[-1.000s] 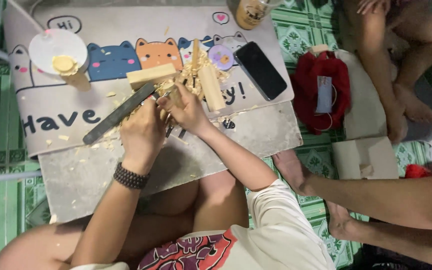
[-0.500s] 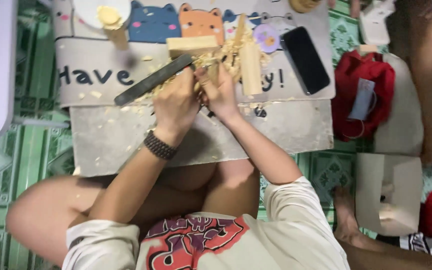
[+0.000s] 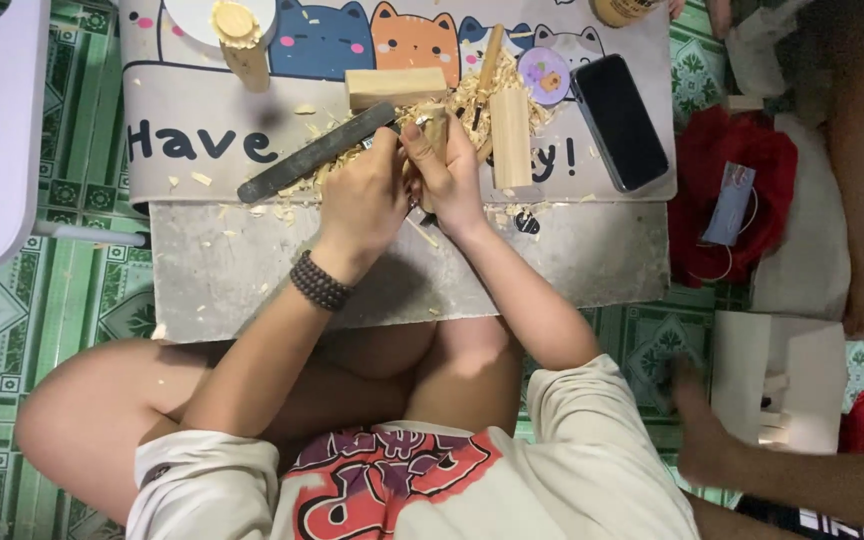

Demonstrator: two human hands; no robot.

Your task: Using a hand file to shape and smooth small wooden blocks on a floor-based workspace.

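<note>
1. head view, hands: my left hand [image 3: 364, 205] is clenched on a small tool handle; the blade is hidden, so i cannot tell its kind. my right hand [image 3: 444, 172] grips a small wood piece [image 3: 435, 128], held upright over the shavings [image 3: 467, 100].
2. head view, work area: the wood piece sits between both hands at the near edge of the mat [image 3: 202, 110], above the board [image 3: 252, 270]. a dark file [image 3: 314, 154] lies just left of my hands, a wood block [image 3: 510, 136] just right, a phone [image 3: 619, 121] beyond it.
3. head view, change: compared with half a second ago, both hands keep the same closed grips and position; only the camera shifted. judgement: carving continues mid-stroke, unfinished.
</note>
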